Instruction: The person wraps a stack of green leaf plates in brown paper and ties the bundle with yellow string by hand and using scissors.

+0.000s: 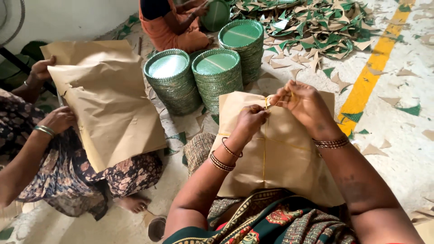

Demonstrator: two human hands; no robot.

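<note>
- A brown paper parcel (280,153) rests on the person's lap, its near edge tucked against the patterned cloth at the waist, its far edge toward the plate stacks.
- Thin yellow string (264,153) crosses the parcel lengthwise and sideways — taut, lying flat on the smooth, lightly creased paper.
- The left hand (251,119) is pinched shut on the string near the parcel's top edge; the right hand (305,104) sits just beside it, fingers also closed on the string, the two hands nearly touching.
- To the right of the parcel lies bare pale floor (398,153), open, with only a few scraps.
- On the left a co-worker's hands (56,119) grip a larger crumpled paper sheet (106,99) wrapped over something on their lap; a narrow gap of floor separates it from the parcel.
- Beyond, three stacks of green plates (217,74) stand touching one another — round, ribbed at the rims, glossy on top.
- Farther back a third person in orange (169,25) holds another plate.
- A yellow line (373,74) runs across the floor; green and brown paper offcuts (316,27) lie heaped at the far edge.
</note>
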